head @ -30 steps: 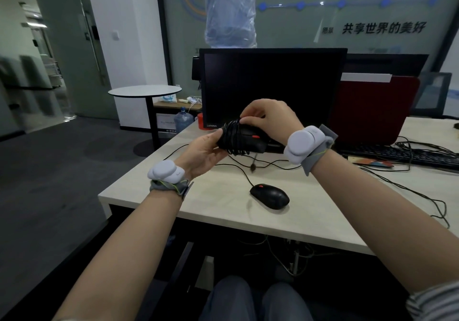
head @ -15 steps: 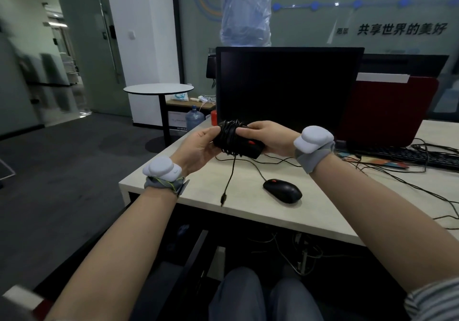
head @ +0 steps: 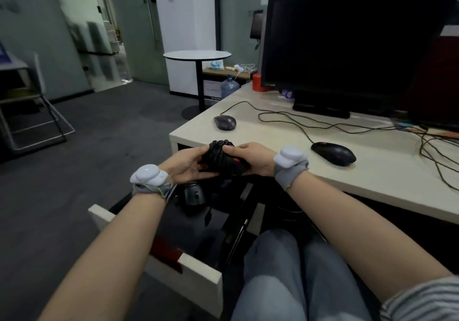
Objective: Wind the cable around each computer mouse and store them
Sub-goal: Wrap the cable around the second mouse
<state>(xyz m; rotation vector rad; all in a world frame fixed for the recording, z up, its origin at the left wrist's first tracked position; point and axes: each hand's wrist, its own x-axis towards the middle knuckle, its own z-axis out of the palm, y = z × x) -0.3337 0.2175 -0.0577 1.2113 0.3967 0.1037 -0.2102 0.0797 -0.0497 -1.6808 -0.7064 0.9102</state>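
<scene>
Left hand and right hand both grip the cable-wound mouse above the open drawer, while 2 other mice lie on the surface.

At frame centre, the wrapped mouse is black plastic with a slight sheen, its cord matt. The tabletop is smooth, pale matt laminate. Lower right, the striped sleeve is cloth. The floor looks like dull grey carpet.

I'm looking at an office. Beyond my fingers a monitor is standing on a desk; a round table is sitting farther off.
</scene>
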